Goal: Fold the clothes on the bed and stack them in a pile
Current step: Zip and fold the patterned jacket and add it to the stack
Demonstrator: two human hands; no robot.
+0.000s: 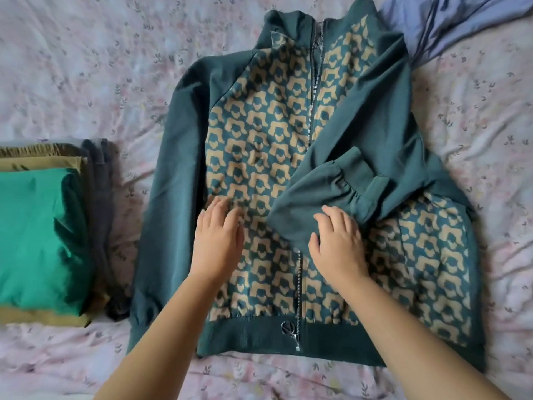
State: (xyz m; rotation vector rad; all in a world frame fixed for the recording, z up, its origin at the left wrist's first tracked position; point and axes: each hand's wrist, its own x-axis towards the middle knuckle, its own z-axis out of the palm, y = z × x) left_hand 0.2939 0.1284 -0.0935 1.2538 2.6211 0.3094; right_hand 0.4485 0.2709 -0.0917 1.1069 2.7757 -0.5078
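While the jacket is spread face up across the middle of the bed, zipped, with its hem toward the near edge, one sleeve is already laid diagonally across the front. The right hand is laid flat and open on that sleeve's cuff, gripping nothing. The left hand is pressed flat, fingers spread, on the patterned panel just beside the zip; nothing is held.

The step in hand is judged to be the smoothing of the folded sleeve. The cuff should be pressed down and drawn straight so that no bunching is trapped under later folds. The other sleeve, lying straight along the side toward the pile, should then be folded across to match, so that both edges are kept parallel to the zip. The finished width should be matched to the pile at the left edge. A blue garment at the far right corner is left unfolded.
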